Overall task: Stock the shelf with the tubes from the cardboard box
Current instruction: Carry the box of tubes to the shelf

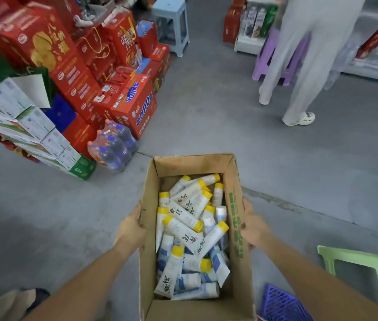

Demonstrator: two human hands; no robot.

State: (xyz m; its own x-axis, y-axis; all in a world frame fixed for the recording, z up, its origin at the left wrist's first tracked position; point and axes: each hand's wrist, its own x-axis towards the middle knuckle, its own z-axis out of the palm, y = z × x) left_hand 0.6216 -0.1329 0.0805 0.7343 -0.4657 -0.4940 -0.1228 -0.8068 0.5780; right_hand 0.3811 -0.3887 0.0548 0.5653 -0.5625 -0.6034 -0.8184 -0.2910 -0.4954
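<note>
At 6 o'clock, close to me, the box (236, 218) sits between both hands. The left hand (129, 229) grips the left wall and the right hand (256, 230) grips the right wall. Each thumb lies near the rim; the other fingers wrap the outer face and their tips are hidden. The tubes (183, 228) lie loose and crossed inside the box, none in hand.

Probable faults:
1. Side pressure may buckle the cardboard. A tilt would then spill tubes.
2. A person (311, 54) stands at 1 o'clock, a stool (369, 267) at 4 o'clock and a basket (278, 304) at 5 o'clock. Any of these could snag the box on a turn.

Not determinable:
- Which shelf is the target. One shelf (248, 40) at 1 o'clock is partly behind the person.
- Whether the box rests on the floor. Its base is hidden and its near end is cut off.
</note>
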